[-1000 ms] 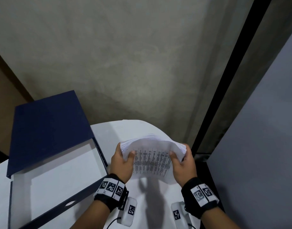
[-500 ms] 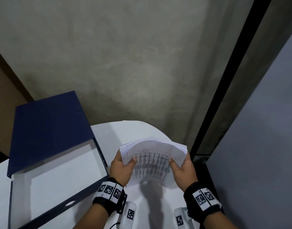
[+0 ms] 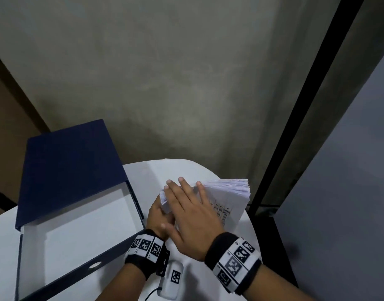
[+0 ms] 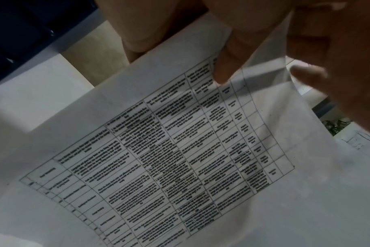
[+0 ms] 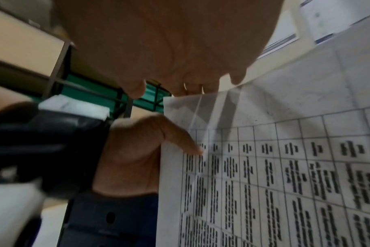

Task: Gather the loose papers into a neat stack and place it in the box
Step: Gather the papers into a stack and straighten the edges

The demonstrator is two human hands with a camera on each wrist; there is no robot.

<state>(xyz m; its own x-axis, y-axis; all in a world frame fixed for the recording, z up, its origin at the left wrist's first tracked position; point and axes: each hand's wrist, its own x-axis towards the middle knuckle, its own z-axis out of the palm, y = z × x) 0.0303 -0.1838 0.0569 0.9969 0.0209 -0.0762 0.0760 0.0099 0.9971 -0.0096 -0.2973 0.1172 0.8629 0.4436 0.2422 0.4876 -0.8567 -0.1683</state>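
I see paper stack (image 3: 228,198) held upright above white bench (image 3: 143,172), right of open blue box (image 3: 78,216). Left hand (image 3: 158,216) grip pinches stack's left edge; right hand (image 3: 191,216) flat, fingers straight on top.

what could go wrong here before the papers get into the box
1. The paper stack looks fanned along its far edge, so sheets could slip out of line or slide off.
2. Only the left hand grips it, at one side; the right hand lies flat with straight fingers, so the unsupported side may sag.
3. The stack is near the table rim, and loose sheets could fall off the edge instead of reaching the box.
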